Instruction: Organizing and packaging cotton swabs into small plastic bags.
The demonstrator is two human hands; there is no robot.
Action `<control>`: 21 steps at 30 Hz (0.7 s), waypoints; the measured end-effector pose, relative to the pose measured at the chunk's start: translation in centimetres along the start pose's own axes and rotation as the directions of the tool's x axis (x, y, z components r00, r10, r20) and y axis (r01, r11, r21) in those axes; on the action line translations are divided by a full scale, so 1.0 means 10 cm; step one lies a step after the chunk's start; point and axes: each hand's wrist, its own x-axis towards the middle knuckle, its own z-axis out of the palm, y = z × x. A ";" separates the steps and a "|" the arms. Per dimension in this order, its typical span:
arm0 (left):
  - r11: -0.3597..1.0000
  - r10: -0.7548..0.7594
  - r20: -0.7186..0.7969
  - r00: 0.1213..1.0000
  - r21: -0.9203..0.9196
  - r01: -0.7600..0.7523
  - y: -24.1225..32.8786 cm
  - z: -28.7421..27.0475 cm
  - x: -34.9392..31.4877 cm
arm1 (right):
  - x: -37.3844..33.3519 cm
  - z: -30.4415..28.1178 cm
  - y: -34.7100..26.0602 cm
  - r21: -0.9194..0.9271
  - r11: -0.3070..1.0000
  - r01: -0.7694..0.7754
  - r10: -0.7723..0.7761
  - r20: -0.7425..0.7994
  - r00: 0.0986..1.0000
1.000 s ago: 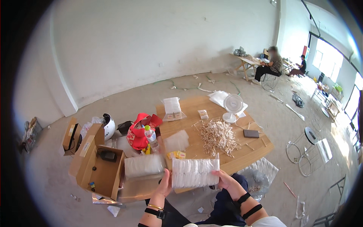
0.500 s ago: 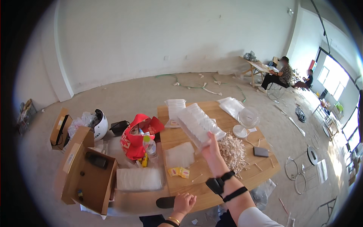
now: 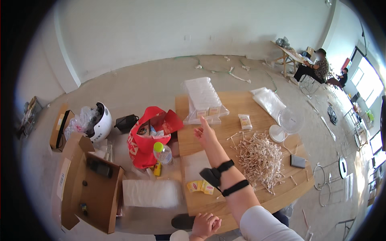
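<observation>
A stack of clear plastic bags point(image 3: 203, 96) lies on the far left corner of the wooden table point(image 3: 237, 102). Just in front of it is my right hand point(image 3: 206, 134), fingers apart and nothing held. My left hand point(image 3: 206, 225) rests at the table's near edge with its fingers curled; no object shows in it. Right of my right forearm spreads a big heap of cotton swabs point(image 3: 261, 160). A small filled packet of swabs point(image 3: 245, 121) lies beyond the heap. Close to my right wrist are a flat clear sheet point(image 3: 193, 162) and small yellow cards point(image 3: 201, 186).
More clear bags point(image 3: 268, 102), a small white fan point(image 3: 290, 121) and a dark power bank point(image 3: 297, 161) occupy the right side. To the left are a red bag point(image 3: 140, 148), a bottle point(image 3: 163, 152), a bag stack point(image 3: 150, 193), an open cardboard box point(image 3: 96, 197) and a white helmet point(image 3: 102, 124).
The bag stack that my right hand held in the air now lies at the table's far left, and the hand has let go. The swab packet has come into sight. The view has shifted.
</observation>
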 end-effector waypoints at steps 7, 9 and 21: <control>0.999 0.034 0.008 0.999 0.008 -0.034 0.04 0.03 0.10 | -0.61 -1.42 -0.11 -0.670 0.369 0.645 -0.692 0.265 0.671; 1.000 0.020 0.009 1.000 0.002 -0.020 0.04 0.01 0.07 | -0.92 -1.49 0.00 -0.729 0.269 0.630 -0.662 0.335 0.671; 0.997 0.051 -0.046 0.998 0.053 -0.049 0.07 0.03 0.07 | -1.74 -1.79 0.37 -0.839 0.004 0.544 -0.518 0.464 0.718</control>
